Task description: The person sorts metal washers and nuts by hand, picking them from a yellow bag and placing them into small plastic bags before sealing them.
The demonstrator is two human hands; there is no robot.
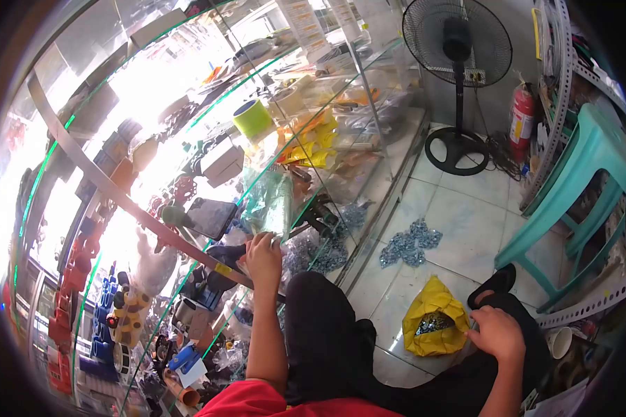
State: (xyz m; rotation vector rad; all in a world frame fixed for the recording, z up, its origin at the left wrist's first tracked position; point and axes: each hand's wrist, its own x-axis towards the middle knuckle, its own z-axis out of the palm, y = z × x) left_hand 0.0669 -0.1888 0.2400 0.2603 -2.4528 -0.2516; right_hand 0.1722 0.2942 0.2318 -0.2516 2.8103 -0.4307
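Note:
My left hand (263,256) reaches into the glass display case (306,139), its fingers closed on a clear plastic bag (271,201) lying on a shelf. My right hand (497,332) rests on my knee beside a yellow plastic bag (431,306) that lies open on the floor with small metal parts inside. A heap of loose metal pieces (410,243) lies on the white floor tiles beyond my legs.
The case shelves hold yellow packets (313,142), a green tape roll (252,118), boxes and pipe fittings (129,306). A standing fan (458,83) and red fire extinguisher (522,121) stand at the back. A teal stool (577,187) is at right.

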